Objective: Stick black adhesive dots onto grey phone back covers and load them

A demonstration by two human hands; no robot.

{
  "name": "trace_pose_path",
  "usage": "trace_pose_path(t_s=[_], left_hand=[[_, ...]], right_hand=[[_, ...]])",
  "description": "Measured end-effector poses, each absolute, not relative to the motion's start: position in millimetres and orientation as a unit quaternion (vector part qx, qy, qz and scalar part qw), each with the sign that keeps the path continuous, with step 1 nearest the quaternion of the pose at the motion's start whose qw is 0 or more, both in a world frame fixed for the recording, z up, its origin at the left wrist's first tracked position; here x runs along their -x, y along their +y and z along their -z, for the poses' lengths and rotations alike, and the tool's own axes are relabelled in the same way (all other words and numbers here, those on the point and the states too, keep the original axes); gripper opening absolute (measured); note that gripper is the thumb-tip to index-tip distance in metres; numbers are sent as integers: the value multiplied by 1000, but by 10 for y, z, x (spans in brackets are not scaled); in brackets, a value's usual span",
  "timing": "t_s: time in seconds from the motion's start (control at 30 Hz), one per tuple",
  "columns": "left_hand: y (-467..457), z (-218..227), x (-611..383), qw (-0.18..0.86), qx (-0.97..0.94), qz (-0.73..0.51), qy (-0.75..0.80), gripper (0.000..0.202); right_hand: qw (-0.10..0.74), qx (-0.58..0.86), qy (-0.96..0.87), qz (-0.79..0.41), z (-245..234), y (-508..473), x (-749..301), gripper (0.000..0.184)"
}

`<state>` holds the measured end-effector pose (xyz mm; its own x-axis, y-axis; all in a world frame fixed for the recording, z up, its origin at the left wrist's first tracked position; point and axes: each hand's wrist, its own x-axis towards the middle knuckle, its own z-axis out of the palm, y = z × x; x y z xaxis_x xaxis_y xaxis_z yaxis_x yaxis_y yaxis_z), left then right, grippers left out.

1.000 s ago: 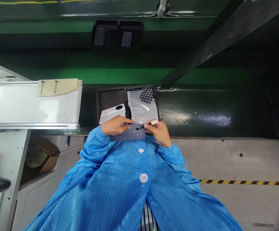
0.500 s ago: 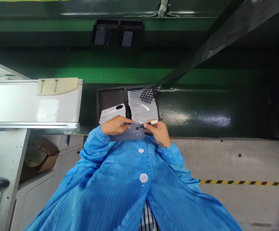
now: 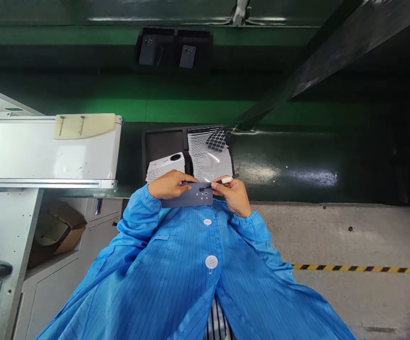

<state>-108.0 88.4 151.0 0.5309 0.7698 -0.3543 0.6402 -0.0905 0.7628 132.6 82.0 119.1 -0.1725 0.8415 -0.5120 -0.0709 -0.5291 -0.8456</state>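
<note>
My left hand (image 3: 171, 184) is closed on a flat blue-grey phone back panel (image 3: 185, 201), thumb on top, close in front of the blue coat. Small holes show in the panel's right part, and a small black round piece (image 3: 201, 189) is at its upper edge there. My right hand (image 3: 236, 193) pinches a slim pen-like tool with a white middle (image 3: 227, 180) and a dark rear end. The tool's thin front reaches left over the panel toward the black piece; whether it touches is too small to tell.
Beyond my hands lies a black tray (image 3: 164, 140) with white stacked panels (image 3: 167, 165), a stack of thin white-edged sheets (image 3: 208, 156) and a sheet of black round pieces (image 3: 216, 140). A white conveyor (image 3: 84, 163) stands left. A dark diagonal bar (image 3: 297, 80) crosses the right.
Both hands, the panel and the tool stay almost still. A thin seam in the green surface beyond the tray has shifted left, and the view has turned very slightly.
</note>
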Motion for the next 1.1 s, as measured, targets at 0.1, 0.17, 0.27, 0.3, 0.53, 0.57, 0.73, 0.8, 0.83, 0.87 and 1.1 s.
trace_pose_path(t_s=[0.1, 0.17, 0.27, 0.3, 0.53, 0.57, 0.73, 0.8, 0.83, 0.87, 1.1], left_hand=[[881, -1521, 1076, 471, -736, -66, 482, 40], [880, -1518, 1076, 472, -735, -67, 483, 40], [880, -1507, 1080, 474, -733, -66, 484, 40], [880, -1505, 1081, 474, -733, -66, 484, 40], [886, -1505, 1086, 476, -734, -64, 481, 40], [886, -1503, 1086, 477, -734, -65, 479, 40], [886, -1493, 1085, 477, -732, -61, 483, 40], [887, -1495, 1084, 474, -733, -59, 485, 40], [887, -1496, 1084, 473, -733, -60, 484, 40], [887, -1497, 1084, 474, -734, -61, 483, 40], [884, -1496, 1083, 469, -736, -61, 484, 39]], right_hand=[[331, 553, -356, -677, -1201, 820, -1316, 43], [331, 556, -359, -673, -1208, 820, -1309, 43], [332, 558, -358, -671, -1211, 821, -1303, 44], [332, 558, -357, -672, -1210, 822, -1302, 44], [336, 557, -353, -672, -1191, 824, -1297, 43], [336, 558, -355, -671, -1189, 824, -1297, 44], [333, 556, -356, -673, -1192, 823, -1299, 43], [334, 556, -355, -673, -1193, 824, -1299, 43], [335, 556, -355, -673, -1193, 824, -1298, 43], [336, 556, -356, -672, -1192, 824, -1297, 44], [336, 558, -364, -666, -1190, 819, -1302, 44]])
